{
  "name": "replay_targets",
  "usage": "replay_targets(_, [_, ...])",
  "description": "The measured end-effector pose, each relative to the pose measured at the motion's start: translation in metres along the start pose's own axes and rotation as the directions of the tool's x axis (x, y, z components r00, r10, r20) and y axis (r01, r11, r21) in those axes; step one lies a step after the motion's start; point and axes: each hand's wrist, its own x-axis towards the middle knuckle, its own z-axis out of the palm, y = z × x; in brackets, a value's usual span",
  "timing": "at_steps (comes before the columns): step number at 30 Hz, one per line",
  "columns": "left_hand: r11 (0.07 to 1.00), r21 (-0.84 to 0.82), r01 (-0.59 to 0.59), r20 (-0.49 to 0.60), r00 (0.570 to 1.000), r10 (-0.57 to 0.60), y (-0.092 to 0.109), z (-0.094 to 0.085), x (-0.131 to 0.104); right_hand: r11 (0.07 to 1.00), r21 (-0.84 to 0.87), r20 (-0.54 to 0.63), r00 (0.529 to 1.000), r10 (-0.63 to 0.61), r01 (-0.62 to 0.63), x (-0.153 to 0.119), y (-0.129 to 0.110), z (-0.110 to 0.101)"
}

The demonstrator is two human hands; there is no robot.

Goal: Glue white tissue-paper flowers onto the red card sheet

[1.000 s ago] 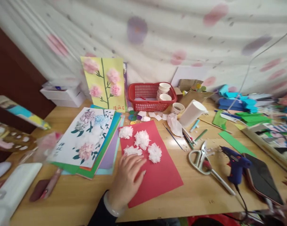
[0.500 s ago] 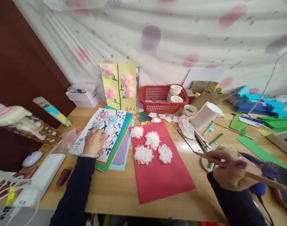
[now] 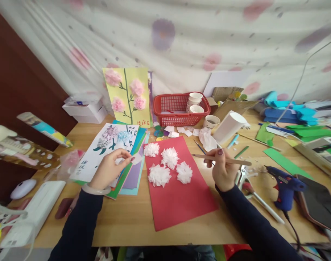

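My left hand (image 3: 111, 168) pinches a small white paper piece (image 3: 137, 158) between thumb and fingertips, above the edge of the coloured paper stack (image 3: 131, 181). A white sheet with painted flowers (image 3: 90, 159) lies on top of that stack, partly under the hand. In my right hand (image 3: 225, 170) is a thin pointed wooden stick (image 3: 206, 157), held level with its tip to the left. Between the hands lies a red sheet (image 3: 178, 206), bearing several ruffled white paper flowers (image 3: 169, 158) on its upper half.
Behind stand a yellow flower picture (image 3: 119, 116) and a red basket (image 3: 168, 119) with paper cups (image 3: 195, 97). Small white paper squares (image 3: 181, 129) lie before the basket. On the right are scissors (image 3: 243, 174), a blue glue gun (image 3: 286, 192) and a phone (image 3: 317, 206). A bottle (image 3: 13, 145) stands left.
My left hand has moved right off the painted sheet, the white paper piece now plainly showing in its fingers. My right hand has swung left with the stick, toward the red sheet.
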Motion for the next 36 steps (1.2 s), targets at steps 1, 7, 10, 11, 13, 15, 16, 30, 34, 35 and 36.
replay_targets(1, [0.999,-0.022,-0.044,0.063,0.997,0.046,0.010,0.007,0.001,0.998,0.056,-0.008,1.000,0.024,-0.023,-0.001,0.002,0.004])
replay_targets(7, [0.971,-0.217,-0.099,0.401,0.898,0.181,0.050,0.072,0.014,0.967,0.252,-0.171,0.982,0.085,-0.040,-0.016,0.009,0.008])
replay_targets(10, [0.961,-0.255,-0.103,0.460,0.862,0.214,0.061,0.106,0.024,0.973,0.219,-0.133,0.986,0.105,-0.074,-0.023,0.015,0.004])
replay_targets(11, [0.963,-0.250,-0.099,0.469,0.858,0.210,0.063,0.115,0.028,0.977,0.196,-0.106,0.989,0.106,-0.084,-0.025,0.018,0.002])
replay_targets(13, [0.969,-0.232,-0.084,0.474,0.860,0.189,0.066,0.130,0.034,0.987,0.131,-0.039,0.994,0.103,-0.097,-0.026,0.022,0.001])
replay_targets(15, [0.976,-0.207,-0.071,0.472,0.867,0.163,0.067,0.139,0.039,0.994,0.043,0.030,0.995,0.097,-0.099,-0.025,0.025,0.000])
replay_targets(16, [0.979,-0.195,-0.065,0.469,0.870,0.151,0.067,0.141,0.041,0.996,0.005,0.060,0.994,0.089,-0.090,-0.024,0.026,0.001])
replay_targets(30, [0.985,0.016,-0.171,0.471,0.870,0.144,0.074,0.146,0.039,0.969,-0.245,0.312,0.949,0.043,0.036,-0.017,0.029,0.007])
replay_targets(34, [0.971,0.091,-0.221,0.475,0.867,0.153,0.079,0.145,0.037,0.960,-0.274,0.338,0.940,0.037,0.061,-0.017,0.031,0.009])
replay_targets(35, [0.965,0.111,-0.237,0.480,0.863,0.157,0.079,0.145,0.037,0.957,-0.281,0.344,0.938,0.033,0.070,-0.017,0.031,0.010])
replay_targets(36, [0.959,0.128,-0.253,0.483,0.860,0.163,0.079,0.144,0.036,0.955,-0.287,0.352,0.935,0.030,0.077,-0.017,0.030,0.011])
